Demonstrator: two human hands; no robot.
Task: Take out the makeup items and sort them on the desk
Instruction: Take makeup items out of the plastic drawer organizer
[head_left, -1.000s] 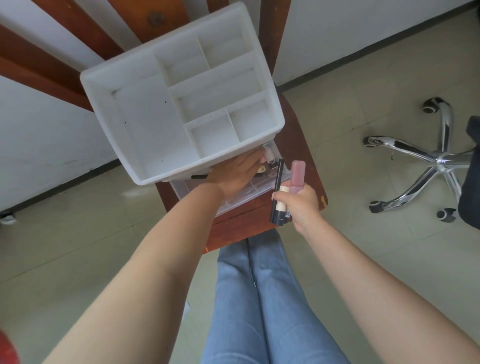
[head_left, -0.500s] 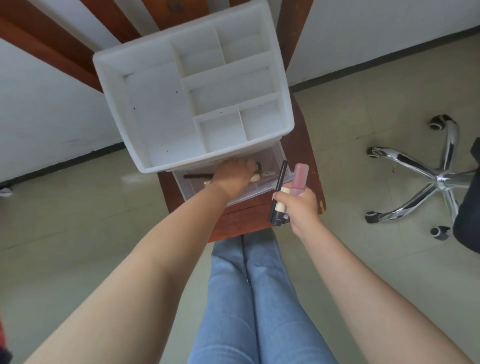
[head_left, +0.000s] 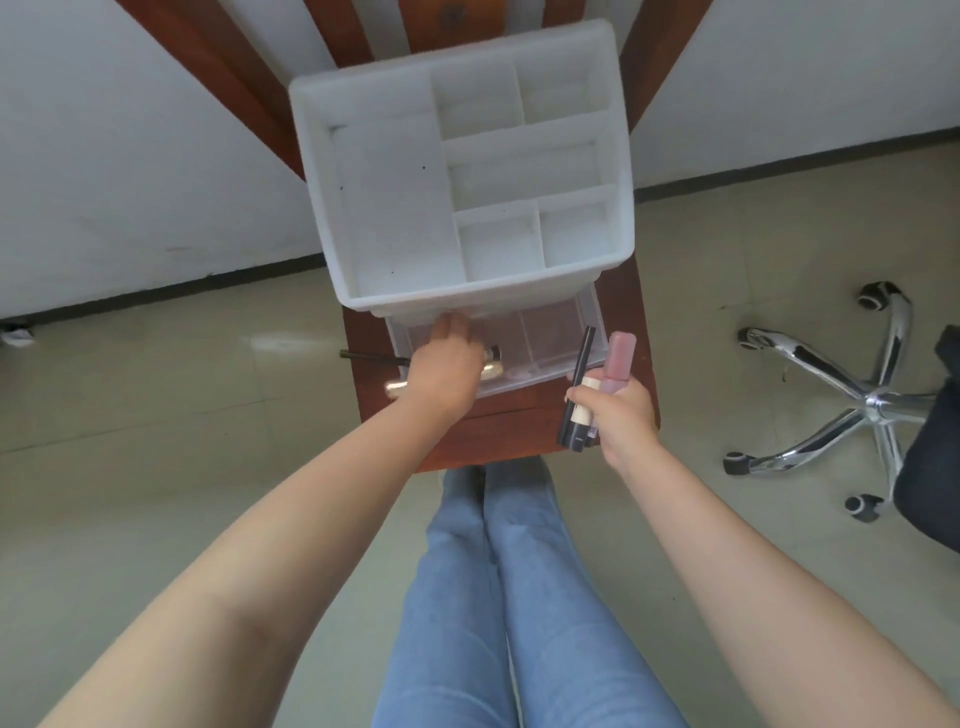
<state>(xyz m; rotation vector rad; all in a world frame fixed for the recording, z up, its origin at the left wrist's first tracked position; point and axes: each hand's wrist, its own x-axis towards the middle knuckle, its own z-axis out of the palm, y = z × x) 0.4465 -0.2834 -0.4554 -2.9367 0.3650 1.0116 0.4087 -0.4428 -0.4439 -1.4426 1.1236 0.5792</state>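
The right hand (head_left: 618, 415) has its grip clamped on three makeup items held together: a thin black pencil (head_left: 577, 384), a cream tube (head_left: 583, 410) and a pink lip gloss (head_left: 619, 361). They stick up out of the fist toward 12 o'clock, over the brown desk (head_left: 631, 332).

The left hand (head_left: 447, 371) is at 9 o'clock from the right hand. Its fingers curl down into the clear drawer (head_left: 550, 338), and its grip is closed on a gold tube (head_left: 397, 387). One end of the gold tube pokes out at 8 o'clock from the hand and the other end shows at 3 o'clock. A thin dark stick (head_left: 371, 357) pokes out at 9 o'clock from the hand, over the drawer's left edge. I cannot tell if the hand holds that stick too.

The clear drawer is pulled out from under the white organizer (head_left: 322, 171), which sits on the desk at 12 o'clock from both hands. Its top has many little boxes.

Blue jeans (head_left: 498, 597) show at 6 o'clock. A shiny chair base (head_left: 852, 400) with wheels stands on the floor (head_left: 156, 467) at 3 o'clock.
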